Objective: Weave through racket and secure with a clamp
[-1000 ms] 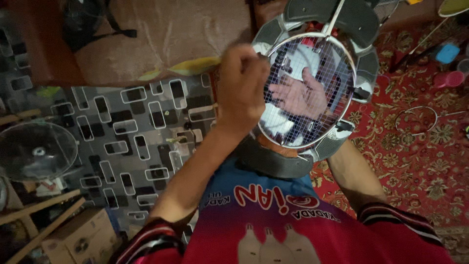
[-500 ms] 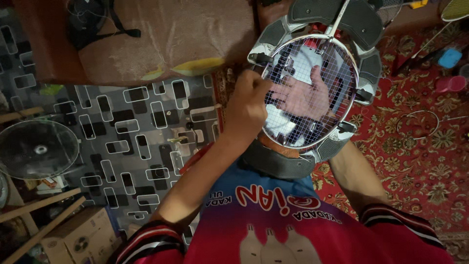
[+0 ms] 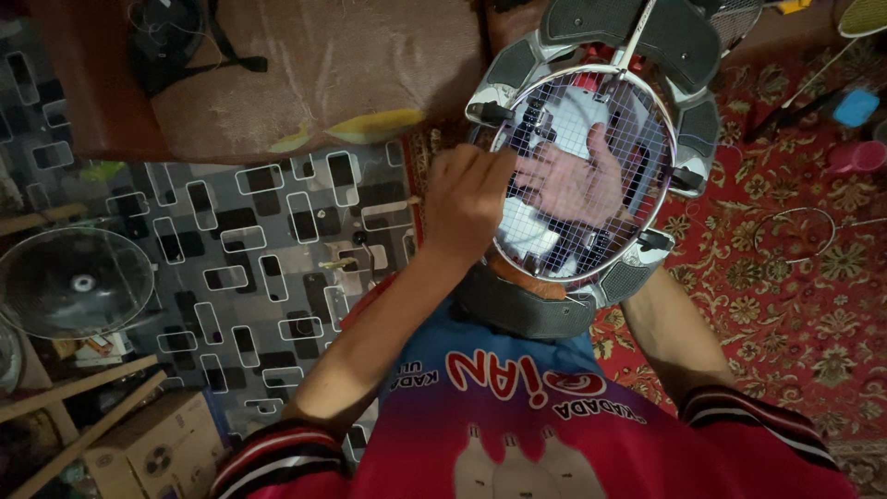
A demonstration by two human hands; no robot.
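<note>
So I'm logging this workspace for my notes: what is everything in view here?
racket: one, white frame, clamped in machine
stringing machine: one, grey, top centre
fan: one, clear guard, far left
box: one, brown, bottom left
red carpet: one, patterned, right
grey mat: one, patterned, centre left
cushion: one, brown, top
left hand: on the strings' near edge
right hand: under the strings

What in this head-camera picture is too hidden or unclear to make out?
- Right hand: under the white-framed racket's string bed; its grip is unclear.
- Left hand: the fist hides whatever its fingertips pinch.
- Grey stringing machine: mostly hidden beneath the racket.
- Racket handle: cut off by the top edge.
</note>
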